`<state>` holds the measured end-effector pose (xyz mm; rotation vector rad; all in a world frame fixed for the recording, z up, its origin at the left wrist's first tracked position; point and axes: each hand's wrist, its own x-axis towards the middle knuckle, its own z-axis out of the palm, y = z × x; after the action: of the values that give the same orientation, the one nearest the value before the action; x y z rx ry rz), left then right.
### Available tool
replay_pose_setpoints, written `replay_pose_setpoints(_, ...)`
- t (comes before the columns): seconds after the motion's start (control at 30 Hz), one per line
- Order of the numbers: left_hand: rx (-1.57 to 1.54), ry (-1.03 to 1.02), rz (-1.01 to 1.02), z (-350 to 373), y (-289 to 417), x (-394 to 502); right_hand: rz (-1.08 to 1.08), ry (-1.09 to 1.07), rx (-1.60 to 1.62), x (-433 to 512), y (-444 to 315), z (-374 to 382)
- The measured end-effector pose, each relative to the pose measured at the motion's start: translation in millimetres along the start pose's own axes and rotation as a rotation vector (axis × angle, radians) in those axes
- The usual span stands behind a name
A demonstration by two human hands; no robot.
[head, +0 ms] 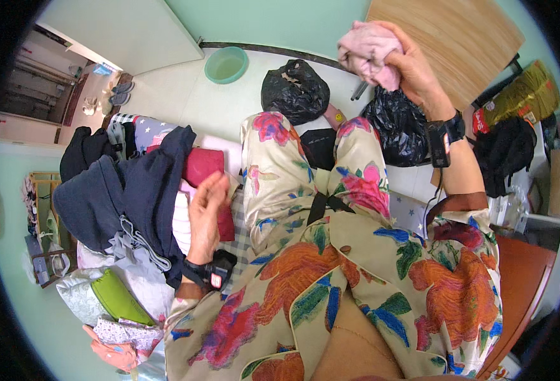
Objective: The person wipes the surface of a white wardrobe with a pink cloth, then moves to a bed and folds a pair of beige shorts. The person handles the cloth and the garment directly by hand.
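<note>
My right hand [411, 69] is raised at the upper right, closed on a crumpled pink cloth [368, 53]. The cloth hangs bunched near the edge of a wood-topped table [451, 43]. On the left, my left hand [207, 212] hovers with nothing seen in it, its fingers slightly curled, over folded clothes. Beside it lie a dark red folded cloth [204, 166], a white striped garment [180, 224] and a heap of dark navy clothing [141, 190]. Both wrists wear black straps with small devices.
Two black plastic bags [295, 90] [396, 128] stand on the floor beyond my knees. A green basin [226, 65] sits by the wall, near a door [127, 33]. A green pack [120, 297] lies at lower left. At right are a black backpack [504, 152] and a reddish-brown panel [520, 281].
</note>
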<state>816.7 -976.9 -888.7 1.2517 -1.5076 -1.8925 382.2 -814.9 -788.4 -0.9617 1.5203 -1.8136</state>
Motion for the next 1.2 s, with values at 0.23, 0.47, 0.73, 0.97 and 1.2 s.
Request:
replay_pose_setpoints(0.23,-0.043,0.03,0.223,50.5,77.1,104.0,0.13,0.042,0.084,49.0,50.8,13.8)
replay_pose_setpoints(0.47,0.116,-0.067,0.05,109.6,48.1,323.5,0.177,0.271,0.135,92.1,123.3,-32.1)
replay_pose_setpoints(0.73,0.27,-0.123,-0.357,160.6,-132.7,523.5,0.416,0.426,0.197,101.2,247.6,-104.1)
replay_pose_setpoints(0.97,0.792,-0.365,-0.006,254.2,-234.9,599.5,0.557,0.397,0.304,106.5,338.6,-133.5)
replay_pose_setpoints(1.2,0.742,-0.103,-0.317,299.2,-293.3,607.5,0.897,0.355,0.292,132.0,478.6,-134.5)
